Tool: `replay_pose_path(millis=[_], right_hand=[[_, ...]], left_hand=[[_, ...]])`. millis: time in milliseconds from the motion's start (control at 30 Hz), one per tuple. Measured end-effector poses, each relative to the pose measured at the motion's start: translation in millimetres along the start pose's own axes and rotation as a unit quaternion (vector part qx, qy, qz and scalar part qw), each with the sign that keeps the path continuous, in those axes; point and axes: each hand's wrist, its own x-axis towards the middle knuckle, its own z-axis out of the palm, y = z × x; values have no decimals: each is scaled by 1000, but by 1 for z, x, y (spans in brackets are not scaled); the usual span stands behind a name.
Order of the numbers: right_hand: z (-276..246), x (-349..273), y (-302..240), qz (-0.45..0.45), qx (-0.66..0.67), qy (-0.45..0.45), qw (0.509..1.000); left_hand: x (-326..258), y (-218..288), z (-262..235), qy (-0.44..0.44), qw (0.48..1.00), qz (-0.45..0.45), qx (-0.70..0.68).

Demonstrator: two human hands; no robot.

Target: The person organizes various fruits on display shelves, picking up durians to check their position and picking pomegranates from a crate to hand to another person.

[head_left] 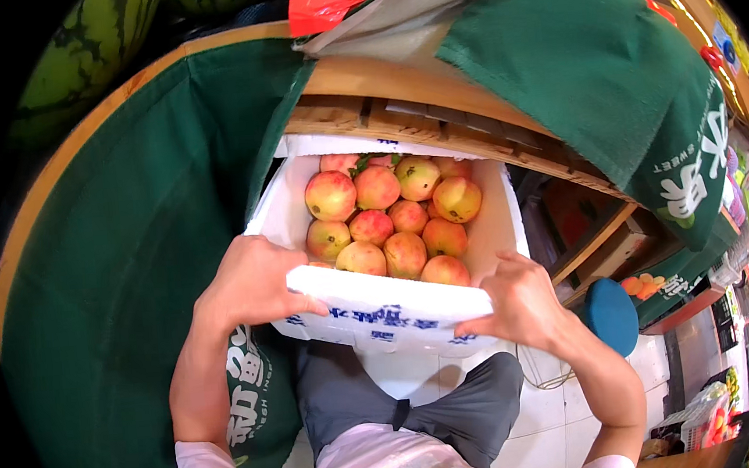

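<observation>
A white foam box (372, 309) with blue print on its near wall sits partly inside a shelf space under a wooden stand. Several red-and-yellow peaches (404, 218) lie in it, with a bit of green leaf among those at the back. My left hand (259, 280) grips the box's near left corner, thumb along the front wall. At the near right corner, my right hand (521, 302) is closed over the rim in the same way, its thumb on the printed face. Fingers inside the rim are partly hidden.
Green cloth (130, 253) drapes the stand at left, and another green flap (590, 67) is folded up above the box. Watermelons (87, 45) lie at the upper left. A round blue stool (611, 316) stands right on the tiled floor (538, 406). A red plastic bag (334, 0) lies on top.
</observation>
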Motion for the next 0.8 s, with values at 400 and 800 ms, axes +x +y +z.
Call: replay_pose_path(millis=[400, 800], right_hand=[[-14, 5, 1, 9, 100, -91, 991], [43, 151, 111, 135, -106, -258, 951]], left_hand=[[-7, -6, 12, 8, 999, 44, 31], [-8, -5, 18, -15, 997, 72, 15]])
